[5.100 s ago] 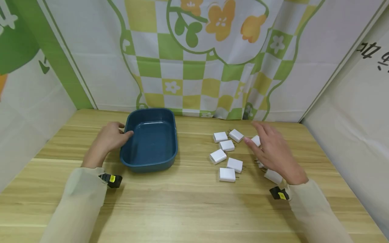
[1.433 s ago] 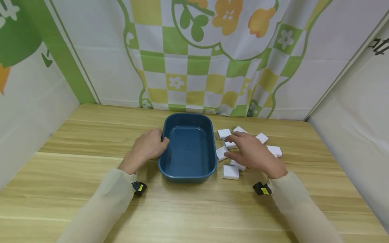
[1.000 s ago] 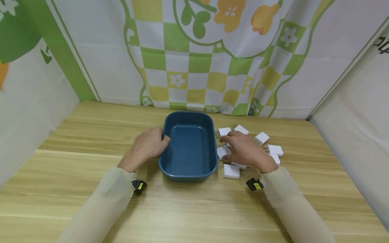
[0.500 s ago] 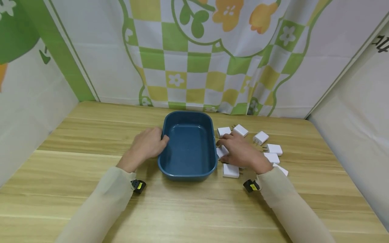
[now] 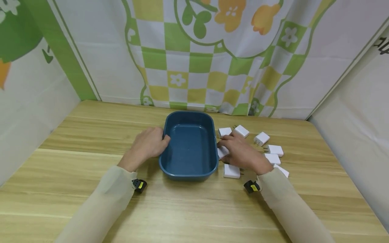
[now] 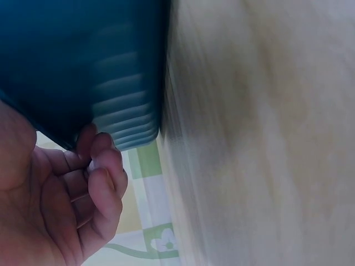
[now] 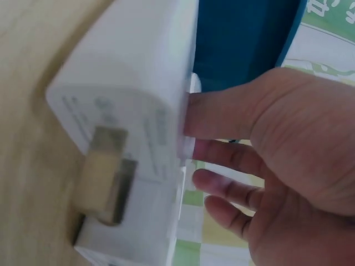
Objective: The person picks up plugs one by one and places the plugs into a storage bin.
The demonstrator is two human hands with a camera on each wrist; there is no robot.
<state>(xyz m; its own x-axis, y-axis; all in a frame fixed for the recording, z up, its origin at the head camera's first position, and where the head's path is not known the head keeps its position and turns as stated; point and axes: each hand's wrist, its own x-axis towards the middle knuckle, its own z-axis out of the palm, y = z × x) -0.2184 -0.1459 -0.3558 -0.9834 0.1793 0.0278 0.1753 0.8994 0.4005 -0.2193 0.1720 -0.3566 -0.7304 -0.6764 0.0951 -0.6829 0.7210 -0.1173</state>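
Since half a second ago, little moved: right hand (image 5: 241,153) drawn a touch nearer the blue tub (image 5: 170,170), fingertips now at the white charger (image 5: 222,152) lying just beside the tub's right wall. Since five seconds ago, tub slid from the left part of the table (image 5: 188,209) to its middle, close to the scattered chargers.

Left hand (image 5: 147,145) resting against the tub's left wall, fingers curled round the rim, thumb over the edge; in the left wrist view, curled fingers (image 6: 102,166) pressed on the ribbed blue outside (image 6: 119,105). Tub upright, nothing visible inside, nearer the far edge of the table than the near one.

Right hand palm down, fingers bent around the charger, thumb (image 7: 227,113) pressed flat on its side in the right wrist view; charger (image 7: 130,105) on the wood, metal prongs (image 7: 105,172) pointing toward the camera. Whether lifted, cannot tell.

Other white chargers to the right of the tub: two (image 5: 225,131) (image 5: 241,131) toward the far edge, one (image 5: 231,171) near the tub's near right corner, four more (image 5: 261,138) (image 5: 275,150) (image 5: 272,158) (image 5: 282,169) farther right. Checked green and yellow flower cloth (image 5: 197,67) behind the table.
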